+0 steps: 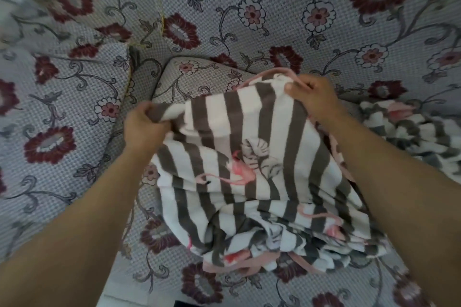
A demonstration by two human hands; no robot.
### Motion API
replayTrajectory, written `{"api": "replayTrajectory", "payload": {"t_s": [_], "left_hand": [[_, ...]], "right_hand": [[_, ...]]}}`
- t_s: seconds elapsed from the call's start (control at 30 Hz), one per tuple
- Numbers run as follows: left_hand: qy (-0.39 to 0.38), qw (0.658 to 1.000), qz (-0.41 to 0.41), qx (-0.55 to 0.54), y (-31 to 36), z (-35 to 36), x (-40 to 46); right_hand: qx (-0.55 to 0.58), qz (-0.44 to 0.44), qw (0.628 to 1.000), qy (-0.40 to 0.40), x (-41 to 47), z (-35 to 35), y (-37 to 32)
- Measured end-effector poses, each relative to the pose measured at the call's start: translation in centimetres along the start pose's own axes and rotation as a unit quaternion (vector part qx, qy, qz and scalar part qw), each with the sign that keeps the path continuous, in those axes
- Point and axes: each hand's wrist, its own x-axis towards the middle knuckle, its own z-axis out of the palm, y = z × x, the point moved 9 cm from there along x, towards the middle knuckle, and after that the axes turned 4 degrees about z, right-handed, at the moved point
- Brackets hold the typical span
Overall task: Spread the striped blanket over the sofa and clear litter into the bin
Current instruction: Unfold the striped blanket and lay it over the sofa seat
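The striped blanket (249, 169) is grey and white with pink flamingo prints and a pink hem. It lies bunched on the seat of the floral sofa (249, 20). My left hand (144, 129) is closed on its left edge. My right hand (311, 97) grips the pink-hemmed top edge near the backrest. Between the two hands the cloth is partly lifted and stretched. More of the blanket trails off crumpled to the right. No litter or bin is in view.
The sofa armrest (62, 107) rises on the left, with the backrest across the top. A floral cushion (194, 75) sits behind the blanket. A strip of pale floor (139, 299) shows at the bottom edge.
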Motion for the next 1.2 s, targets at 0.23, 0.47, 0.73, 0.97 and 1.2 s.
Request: {"api": "replayTrajectory", "payload": {"t_s": [0.23, 0.47, 0.73, 0.97, 1.2], "left_hand": [[-0.171, 0.953, -0.008, 0.248, -4.1, 1.3, -2.2], [-0.172, 0.947, -0.139, 0.235, -10.3, 3.4, -3.4], [-0.169, 0.963, -0.199, 0.069, -11.2, 4.2, -2.4], [-0.180, 0.976, -0.117, -0.032, -8.6, 5.8, -2.0], [-0.155, 0.979, -0.106, -0.077, -7.0, 5.1, -2.2]], "right_hand": [[-0.378, -0.013, 0.926, -0.001, 0.0, 0.0, 1.4], [-0.425, 0.006, 0.887, -0.179, -4.5, 8.9, 7.7], [-0.466, 0.111, 0.864, -0.156, -7.0, 9.9, 15.6], [-0.489, -0.014, 0.866, -0.106, -5.0, 13.4, 13.8], [-0.500, -0.119, 0.853, -0.089, -4.4, 16.4, 12.3]]}}
